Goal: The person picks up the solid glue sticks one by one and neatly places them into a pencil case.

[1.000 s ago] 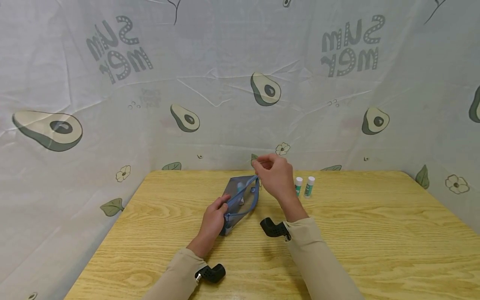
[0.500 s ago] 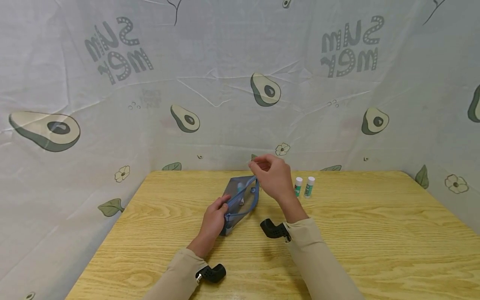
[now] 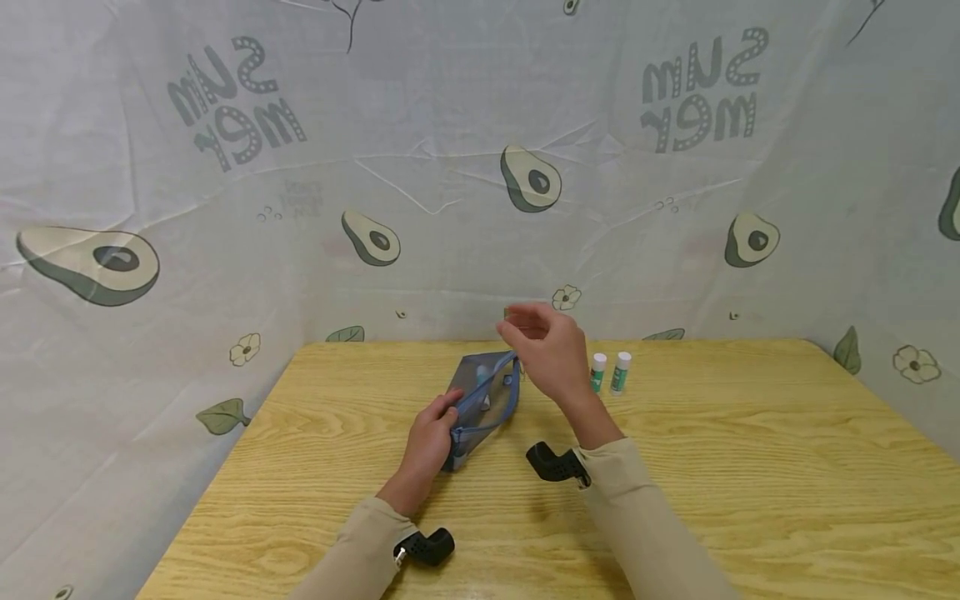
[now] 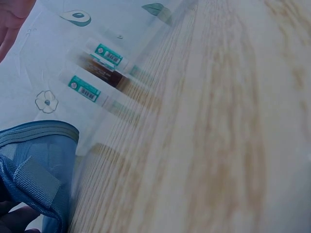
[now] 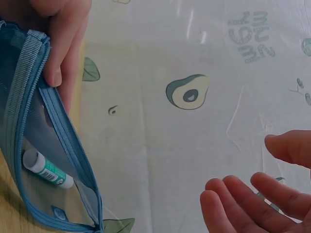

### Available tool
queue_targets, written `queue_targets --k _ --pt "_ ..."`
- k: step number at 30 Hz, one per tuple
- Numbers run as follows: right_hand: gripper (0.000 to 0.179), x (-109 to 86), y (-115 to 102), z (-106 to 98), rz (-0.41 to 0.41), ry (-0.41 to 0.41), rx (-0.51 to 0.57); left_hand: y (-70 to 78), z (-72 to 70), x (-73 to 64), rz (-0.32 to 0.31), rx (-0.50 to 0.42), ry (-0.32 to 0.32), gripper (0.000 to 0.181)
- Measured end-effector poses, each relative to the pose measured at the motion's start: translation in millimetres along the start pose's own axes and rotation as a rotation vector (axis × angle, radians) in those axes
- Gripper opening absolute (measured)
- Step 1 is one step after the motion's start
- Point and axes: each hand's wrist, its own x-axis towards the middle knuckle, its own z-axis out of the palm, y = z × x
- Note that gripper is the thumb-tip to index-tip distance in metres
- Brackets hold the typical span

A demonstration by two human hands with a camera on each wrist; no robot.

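My left hand grips the near end of a blue mesh zip pouch, fingers curled round its edge. The pouch lies unzipped, its mouth gaping to the right. A glue stick with a white cap and green label lies inside it, in the right wrist view. Over the pouch's far end hovers my right hand. In the right wrist view its thumb and fingers are spread apart with nothing between them. Two more glue sticks, one nearer the hand and another glue stick, stand upright on the table.
The wooden table ends at a pale curtain printed with avocados. In the left wrist view a dark brown cylindrical thing shows between the two glue sticks; its kind is unclear.
My right thumb and fingertips, close together a second ago, have parted a little, and that hand has shifted slightly. The left hand and the pouch have stayed in place.
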Motion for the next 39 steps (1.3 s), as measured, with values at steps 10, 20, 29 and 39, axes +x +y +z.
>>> queue_targets --k 10,20,29,39 --pt "0.043 -8.9 14.4 -23.9 -0.032 -0.007 0.092 -1.1 -1.1 -0.8 0.005 -0.006 -0.01 0.045" --pt "0.045 -24.0 32.3 -46.5 -0.056 -0.024 0.106 -1.1 -2.6 -1.4 0.007 -0.003 -0.01 0.045" --pt "0.046 -30.8 51.6 -61.2 -0.065 0.023 0.102 0.1 -2.3 -3.4 0.011 -0.008 -0.021 0.045" --pt "0.049 -33.4 59.8 -65.1 -0.02 0.069 0.122 -4.0 -2.6 0.4 0.02 0.008 -0.005 0.044"
